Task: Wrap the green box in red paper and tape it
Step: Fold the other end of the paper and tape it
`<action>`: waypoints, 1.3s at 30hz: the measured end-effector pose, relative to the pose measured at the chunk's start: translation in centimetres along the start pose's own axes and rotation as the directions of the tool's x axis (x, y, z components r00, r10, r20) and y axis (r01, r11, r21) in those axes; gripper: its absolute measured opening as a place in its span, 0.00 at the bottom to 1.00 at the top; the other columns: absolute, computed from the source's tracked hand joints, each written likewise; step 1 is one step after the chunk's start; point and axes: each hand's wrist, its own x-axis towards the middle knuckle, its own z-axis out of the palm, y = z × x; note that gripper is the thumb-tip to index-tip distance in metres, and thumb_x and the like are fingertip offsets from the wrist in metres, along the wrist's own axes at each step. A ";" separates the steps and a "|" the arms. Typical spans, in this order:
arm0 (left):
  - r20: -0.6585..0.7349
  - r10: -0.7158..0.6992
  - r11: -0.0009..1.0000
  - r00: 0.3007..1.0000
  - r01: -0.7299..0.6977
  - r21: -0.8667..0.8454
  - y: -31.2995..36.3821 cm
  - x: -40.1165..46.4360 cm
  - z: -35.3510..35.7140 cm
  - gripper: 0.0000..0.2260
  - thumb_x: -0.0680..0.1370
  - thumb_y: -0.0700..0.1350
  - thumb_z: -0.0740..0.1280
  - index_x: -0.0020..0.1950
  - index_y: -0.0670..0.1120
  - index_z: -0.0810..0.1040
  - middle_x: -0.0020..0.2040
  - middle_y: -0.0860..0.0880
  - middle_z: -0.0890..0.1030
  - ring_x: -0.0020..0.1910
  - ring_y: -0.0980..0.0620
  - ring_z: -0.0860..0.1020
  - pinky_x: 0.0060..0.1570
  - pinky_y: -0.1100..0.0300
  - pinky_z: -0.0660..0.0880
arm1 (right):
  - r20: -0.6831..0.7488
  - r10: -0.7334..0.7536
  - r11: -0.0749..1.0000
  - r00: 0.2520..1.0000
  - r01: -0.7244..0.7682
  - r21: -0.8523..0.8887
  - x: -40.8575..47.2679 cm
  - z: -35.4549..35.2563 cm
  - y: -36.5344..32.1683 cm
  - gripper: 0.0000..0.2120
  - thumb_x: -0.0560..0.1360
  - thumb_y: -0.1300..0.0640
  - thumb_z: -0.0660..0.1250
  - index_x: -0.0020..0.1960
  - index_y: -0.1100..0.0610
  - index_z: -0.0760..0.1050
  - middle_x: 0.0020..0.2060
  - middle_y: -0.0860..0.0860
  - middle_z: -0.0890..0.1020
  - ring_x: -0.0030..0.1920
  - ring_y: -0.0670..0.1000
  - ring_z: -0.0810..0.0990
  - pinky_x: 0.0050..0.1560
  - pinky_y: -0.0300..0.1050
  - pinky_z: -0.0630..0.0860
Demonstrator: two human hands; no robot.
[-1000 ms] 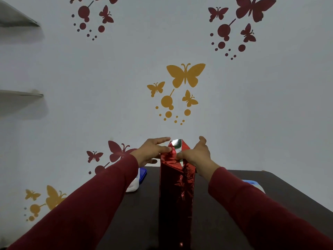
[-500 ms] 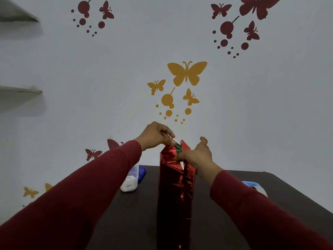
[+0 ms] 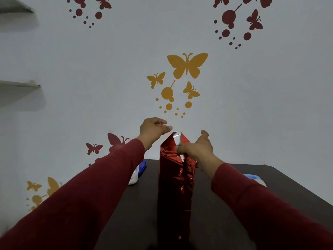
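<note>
In the head view, the box wrapped in red paper (image 3: 175, 186) stands on the dark tabletop (image 3: 225, 204), between both hands. The right hand (image 3: 198, 150) reaches in from the right, fingers (image 3: 180, 150) pinching the folded top flap. The left hand (image 3: 153, 129) hovers above left of the peak, fingers loosely curled, apparently touching nothing.

The tall box stands upright on the desk (image 3: 225, 204) before me, sheathed in shiny, crinkled red paper (image 3: 175, 186). At its top the paper folds to a point, its silver underside showing. A sliver of green box (image 3: 178, 146) peeks out there.
</note>
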 end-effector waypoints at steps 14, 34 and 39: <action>0.371 -0.134 0.986 0.919 0.086 0.143 -1.5 -5.5 -1.2 0.11 0.73 0.56 0.78 0.55 0.64 0.86 0.60 0.58 0.84 0.63 0.56 0.77 0.59 0.47 0.77 | -0.060 0.033 0.998 0.998 -0.030 0.058 -1.5 -0.8 -0.7 0.57 0.63 0.62 0.78 0.82 0.52 0.47 0.74 0.57 0.67 0.68 0.59 0.74 0.54 0.51 0.79; 0.326 -0.152 0.983 0.933 0.108 0.150 -2.1 -5.9 -0.7 0.21 0.65 0.61 0.82 0.57 0.65 0.85 0.60 0.58 0.82 0.61 0.52 0.77 0.56 0.45 0.77 | 0.058 0.026 0.982 0.998 -0.036 0.183 -2.3 -1.5 -2.6 0.35 0.67 0.60 0.79 0.72 0.56 0.73 0.57 0.59 0.84 0.36 0.49 0.79 0.23 0.38 0.69; 0.328 -0.139 0.985 0.934 0.097 0.144 -2.0 -6.0 -0.8 0.22 0.64 0.61 0.82 0.57 0.65 0.85 0.60 0.59 0.82 0.61 0.53 0.77 0.55 0.47 0.77 | 0.016 0.075 0.990 0.997 -0.076 0.121 -2.0 -1.1 -2.2 0.17 0.61 0.59 0.79 0.47 0.63 0.80 0.39 0.57 0.80 0.33 0.51 0.76 0.32 0.43 0.72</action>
